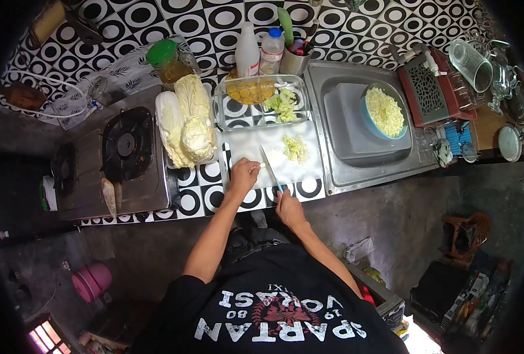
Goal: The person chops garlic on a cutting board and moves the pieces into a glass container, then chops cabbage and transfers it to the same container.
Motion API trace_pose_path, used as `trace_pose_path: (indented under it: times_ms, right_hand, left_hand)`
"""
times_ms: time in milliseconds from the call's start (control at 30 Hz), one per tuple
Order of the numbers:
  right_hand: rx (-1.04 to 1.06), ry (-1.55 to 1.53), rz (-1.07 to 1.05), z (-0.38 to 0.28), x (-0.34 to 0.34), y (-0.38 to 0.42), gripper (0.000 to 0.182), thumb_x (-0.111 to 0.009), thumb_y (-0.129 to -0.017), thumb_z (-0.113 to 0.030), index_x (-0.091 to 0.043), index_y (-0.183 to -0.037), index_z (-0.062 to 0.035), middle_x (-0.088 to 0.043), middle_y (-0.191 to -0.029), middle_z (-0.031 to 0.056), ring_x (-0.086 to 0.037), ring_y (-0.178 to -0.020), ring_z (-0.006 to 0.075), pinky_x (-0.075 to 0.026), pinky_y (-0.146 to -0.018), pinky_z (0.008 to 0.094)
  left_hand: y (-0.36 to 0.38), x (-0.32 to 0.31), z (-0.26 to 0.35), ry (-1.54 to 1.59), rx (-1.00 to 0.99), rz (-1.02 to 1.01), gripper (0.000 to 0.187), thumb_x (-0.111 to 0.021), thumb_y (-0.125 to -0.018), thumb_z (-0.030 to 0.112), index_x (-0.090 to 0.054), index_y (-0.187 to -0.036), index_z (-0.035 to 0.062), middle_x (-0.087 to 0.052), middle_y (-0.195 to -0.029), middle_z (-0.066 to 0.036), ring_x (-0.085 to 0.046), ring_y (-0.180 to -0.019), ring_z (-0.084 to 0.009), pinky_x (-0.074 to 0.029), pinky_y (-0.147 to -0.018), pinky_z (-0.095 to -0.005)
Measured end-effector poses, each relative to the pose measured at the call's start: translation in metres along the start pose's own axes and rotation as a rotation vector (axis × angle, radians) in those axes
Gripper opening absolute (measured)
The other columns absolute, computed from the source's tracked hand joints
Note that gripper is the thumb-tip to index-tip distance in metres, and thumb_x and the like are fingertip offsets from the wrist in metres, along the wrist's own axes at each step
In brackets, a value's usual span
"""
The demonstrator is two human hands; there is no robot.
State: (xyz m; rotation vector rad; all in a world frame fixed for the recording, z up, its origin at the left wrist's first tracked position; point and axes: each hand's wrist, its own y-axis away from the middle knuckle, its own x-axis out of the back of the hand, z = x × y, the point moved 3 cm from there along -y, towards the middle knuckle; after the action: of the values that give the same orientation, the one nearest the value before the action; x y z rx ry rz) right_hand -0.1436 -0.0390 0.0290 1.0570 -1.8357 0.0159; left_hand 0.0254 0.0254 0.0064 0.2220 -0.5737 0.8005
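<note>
The right hand [289,208] has its fingers wrapped around the handle of the knife [270,164], whose blade slants away over the white board [245,147] on the table [189,202]. The left hand [245,175] is on the board left of the blade, fingers bunched at a small pale piece [262,166]; I cannot tell whether they pinch it. Chopped cabbage [295,148] lies right of the blade. Behind the board stands a glass dish [219,109] with cabbage pieces [283,106]. Whole cabbages [197,140] lie to the left.
</note>
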Motion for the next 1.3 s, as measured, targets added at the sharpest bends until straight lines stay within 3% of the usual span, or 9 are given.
trace_pose_path:
  times_ms: [267,367,567,633,767,900,1233,1300]
  right_hand:
    - [0.011,0.047,-0.073,-0.012,0.026,0.005,0.037,-0.037,-0.094,-0.028,-0.049,-0.088,0.0066,-0.058,-0.073,0.0324,-0.058,-0.073,0.0486,-0.046,-0.068,0.0541]
    - [0.017,0.033,-0.013,0.0,0.014,0.017,0.035,-0.038,-0.093,-0.028,-0.048,-0.088,0.0061,-0.058,-0.071,0.0322,-0.057,-0.071,0.05,-0.046,-0.066,0.0547]
    - [0.028,0.031,0.006,-0.007,0.005,-0.013,0.035,-0.039,-0.094,-0.028,-0.048,-0.089,0.0051,-0.058,-0.071,0.0311,-0.058,-0.071,0.0482,-0.046,-0.066,0.0542]
    - [0.029,0.029,0.007,-0.011,0.012,-0.016,0.035,-0.038,-0.094,-0.028,-0.048,-0.089,0.0051,-0.058,-0.072,0.0312,-0.058,-0.072,0.0478,-0.046,-0.066,0.0541]
    - [0.035,0.035,-0.034,-0.013,0.021,0.002,0.035,-0.038,-0.093,-0.028,-0.048,-0.09,0.0055,-0.058,-0.073,0.0324,-0.058,-0.073,0.0486,-0.046,-0.066,0.055]
    - [-0.004,0.033,-0.016,-0.003,0.005,0.015,0.034,-0.038,-0.093,-0.027,-0.048,-0.091,0.0057,-0.058,-0.073,0.0332,-0.058,-0.072,0.0496,-0.045,-0.066,0.0562]
    - [0.062,-0.021,0.036,-0.016,0.007,-0.018,0.033,-0.039,-0.093,-0.025,-0.048,-0.088,0.0062,-0.056,-0.069,0.033,-0.056,-0.069,0.0507,-0.045,-0.062,0.0552]
    - [-0.009,0.01,-0.014,-0.013,0.008,-0.001,0.034,-0.039,-0.093,-0.028,-0.048,-0.088,0.0044,-0.058,-0.073,0.0322,-0.058,-0.074,0.0491,-0.045,-0.067,0.0564]
  left_hand:
    - [0.003,-0.004,-0.001,-0.003,0.009,0.081,0.012,-0.07,-0.072,0.011,-0.07,-0.083,0.0061,-0.058,-0.071,-0.011,-0.059,-0.061,-0.0227,-0.048,-0.059,-0.0318]
    - [0.001,-0.005,-0.001,0.016,0.019,0.091,0.01,-0.069,-0.069,0.007,-0.069,-0.079,0.006,-0.057,-0.068,-0.012,-0.058,-0.061,-0.0266,-0.047,-0.058,-0.035]
    - [0.0,-0.006,-0.005,0.043,0.016,0.067,0.01,-0.07,-0.068,0.007,-0.069,-0.078,0.0067,-0.057,-0.067,-0.011,-0.058,-0.06,-0.0249,-0.047,-0.058,-0.0341]
    - [-0.001,-0.006,-0.006,0.022,0.032,0.047,0.012,-0.07,-0.069,0.007,-0.07,-0.081,0.006,-0.059,-0.07,-0.01,-0.059,-0.06,-0.02,-0.048,-0.059,-0.0297]
    - [-0.001,-0.005,-0.006,0.027,0.049,0.051,0.011,-0.068,-0.069,0.007,-0.07,-0.08,0.0069,-0.058,-0.068,-0.011,-0.059,-0.061,-0.0229,-0.048,-0.059,-0.0317]
    - [-0.002,-0.005,-0.007,0.039,0.092,0.05,0.013,-0.07,-0.068,0.006,-0.07,-0.081,0.0059,-0.059,-0.069,-0.01,-0.059,-0.06,-0.0188,-0.048,-0.059,-0.0285]
    - [-0.005,-0.005,-0.012,0.025,0.13,0.033,0.014,-0.073,-0.066,0.008,-0.07,-0.08,0.0061,-0.059,-0.07,-0.008,-0.059,-0.063,-0.0175,-0.048,-0.06,-0.0275]
    - [-0.003,-0.006,-0.013,0.027,0.141,0.038,0.014,-0.073,-0.066,0.008,-0.07,-0.08,0.0063,-0.059,-0.07,-0.008,-0.059,-0.063,-0.0176,-0.048,-0.06,-0.0275]
